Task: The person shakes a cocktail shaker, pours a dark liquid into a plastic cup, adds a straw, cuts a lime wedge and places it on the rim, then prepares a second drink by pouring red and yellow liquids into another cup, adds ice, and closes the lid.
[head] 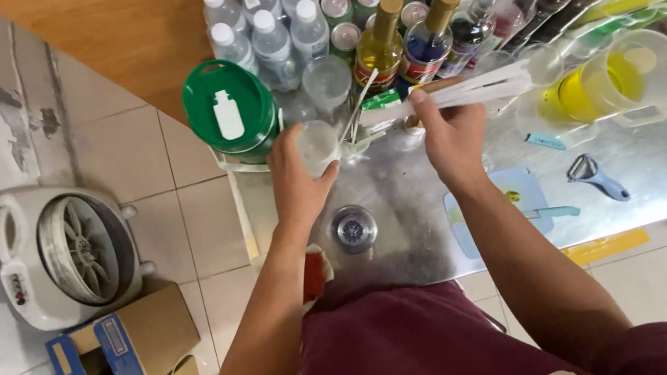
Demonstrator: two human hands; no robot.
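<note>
Clear plastic cup (316,145), apparently empty, gripped upright in left hand (295,186) over steel counter (407,202), beside green lid (229,106). Right hand (450,135) closed around long white wrapped packet (461,92), pointing toward yellow-filled pitcher (611,81). Syrup bottles (381,46), water bottles (263,25) behind. Nothing poured yet, judging by cup.

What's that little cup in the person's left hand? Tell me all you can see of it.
The cup is small, clear and cloudy-looking, likely plastic. It stands upright over the metal counter, with the left hand wrapped around its side. It sits just right of the green lid. Whether it holds anything is unclear.
</note>
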